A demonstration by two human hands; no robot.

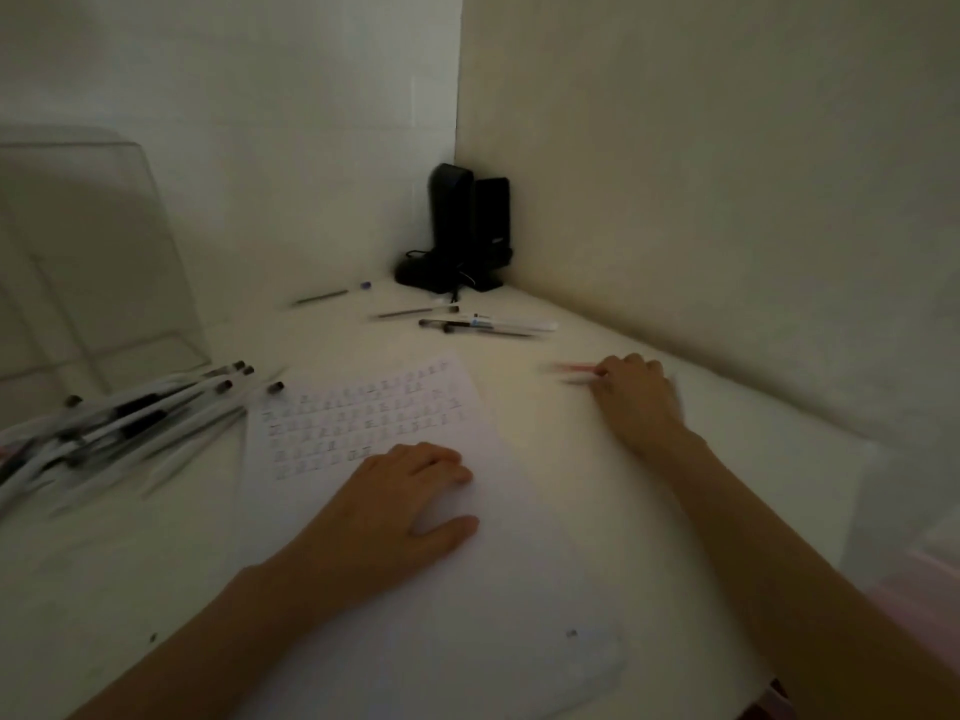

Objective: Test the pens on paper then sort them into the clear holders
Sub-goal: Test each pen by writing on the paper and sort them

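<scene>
Nearest: two bare forearms (208, 641) reached over the white worktop (130, 563) and the blank lower half of the paper (519, 589).

Far left: clear holder (98, 252) stood against the wall, with nothing visibly inside it. Just in front lay a heap of pens (140, 418), white barrels with dark caps, crossing one another.

Centre: left hand (410, 491) lay palm down on the paper, fingers straight and relaxed, thumb spread, below rows of small test marks. It pinned the sheet and grasped nothing.

Back centre: loose pens (467, 319) were scattered before black speakers (467, 226) in the corner.

Right: right hand (636, 392) was extended well beyond the paper's right edge, knuckles up, fingers curled round one end of a red pen (569, 371). The pen pointed left, low over the worktop. It was motion-blurred, so the exact grip was unclear.

Judgement: the pens are light, stiff and smooth, and likely to roll. Pinch one at mid-barrel. The paper is thin and slides easily, so keep it held flat.
</scene>
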